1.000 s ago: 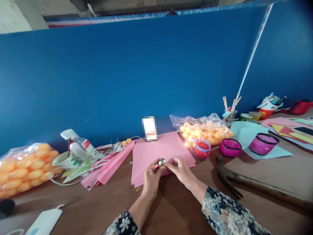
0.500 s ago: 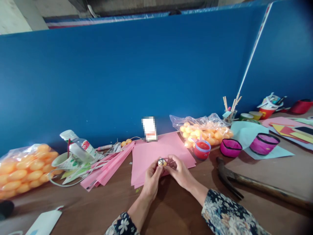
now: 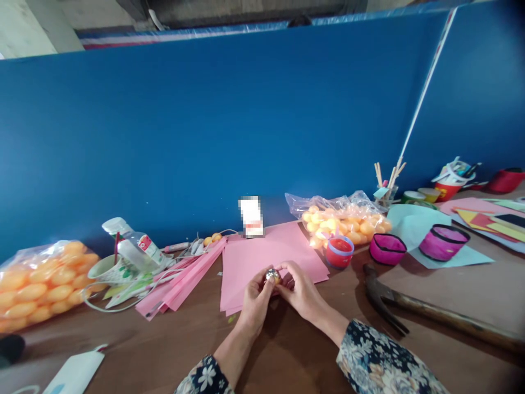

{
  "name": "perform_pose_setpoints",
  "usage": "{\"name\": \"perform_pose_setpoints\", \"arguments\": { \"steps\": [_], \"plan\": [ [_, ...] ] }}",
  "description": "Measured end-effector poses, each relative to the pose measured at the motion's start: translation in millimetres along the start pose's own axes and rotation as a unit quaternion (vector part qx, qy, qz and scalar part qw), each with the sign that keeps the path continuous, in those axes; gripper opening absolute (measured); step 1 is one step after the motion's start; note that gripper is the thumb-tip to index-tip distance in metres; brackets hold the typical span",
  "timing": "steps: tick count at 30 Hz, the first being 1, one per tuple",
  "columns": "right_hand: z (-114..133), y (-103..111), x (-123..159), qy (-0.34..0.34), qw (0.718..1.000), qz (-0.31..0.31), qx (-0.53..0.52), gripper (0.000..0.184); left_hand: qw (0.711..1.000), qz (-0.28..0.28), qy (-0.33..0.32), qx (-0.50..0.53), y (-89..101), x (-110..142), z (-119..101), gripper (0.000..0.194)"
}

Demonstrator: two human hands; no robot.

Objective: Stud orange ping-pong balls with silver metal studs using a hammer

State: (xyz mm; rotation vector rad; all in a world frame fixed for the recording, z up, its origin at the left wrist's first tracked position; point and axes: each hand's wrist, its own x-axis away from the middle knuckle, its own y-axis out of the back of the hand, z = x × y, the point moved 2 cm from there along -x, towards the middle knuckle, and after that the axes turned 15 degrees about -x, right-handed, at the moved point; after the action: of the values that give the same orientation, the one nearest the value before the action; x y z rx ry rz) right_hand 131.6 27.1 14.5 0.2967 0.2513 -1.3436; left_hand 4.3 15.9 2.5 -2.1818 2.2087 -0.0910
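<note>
A small shiny metallic ball [image 3: 272,274], silvery on top and golden below, sits between my two hands over the front edge of the pink paper sheets [image 3: 262,249]. My left hand [image 3: 254,303] is closed around its left side, with the thumb on the near face. From the right, my right hand [image 3: 302,290] pinches the same ball with curled fingertips. Some of the fingertips are hidden behind it, and its finer detail is too small to make out.
A hammer [image 3: 443,316] lies at right, near two magenta fabric rings [image 3: 388,249] and a red cup [image 3: 339,253]. Bags of orange balls [image 3: 49,284] stand at left and behind. Pink strips [image 3: 184,279], cables and a plastic bottle [image 3: 135,246] lie left. A blue partition [image 3: 229,120] rises behind.
The ball has turned slightly in my fingers. My right hand's fingers have shifted a little around it, while the left hand keeps its hold.
</note>
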Motion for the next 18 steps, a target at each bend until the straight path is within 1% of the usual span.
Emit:
{"name": "perform_pose_setpoints", "arguments": {
  "steps": [4, 8, 11, 15, 18],
  "plan": [
    [3.1, 0.5, -0.1, -0.002, 1.0, 0.001, -0.005, 0.029, 0.999, 0.029, 0.002, 0.042, -3.7, 2.0, -3.9, 0.046],
    [6.7, 0.3, -0.3, 0.01, 1.0, -0.001, -0.005, 0.03, 0.997, 0.026, -0.002, 0.07, -6.4, 3.5, -7.3, 0.047],
    [5.3, -0.5, 0.4, 0.027, 1.0, -0.001, 0.012, 0.031, 0.999, 0.027, -0.007, 0.033, -5.9, 1.9, -5.6, 0.046],
    [2.2, -2.1, 2.1, 0.052, 0.997, 0.009, 0.055, 0.029, 0.998, -0.012, -0.033, -0.051, -1.1, -2.8, -0.1, 0.042],
    [2.2, -2.9, 3.2, 0.057, 0.996, 0.016, 0.074, 0.026, 0.994, -0.017, -0.051, -0.098, 0.4, -4.0, 1.7, 0.038]
  ]
}}
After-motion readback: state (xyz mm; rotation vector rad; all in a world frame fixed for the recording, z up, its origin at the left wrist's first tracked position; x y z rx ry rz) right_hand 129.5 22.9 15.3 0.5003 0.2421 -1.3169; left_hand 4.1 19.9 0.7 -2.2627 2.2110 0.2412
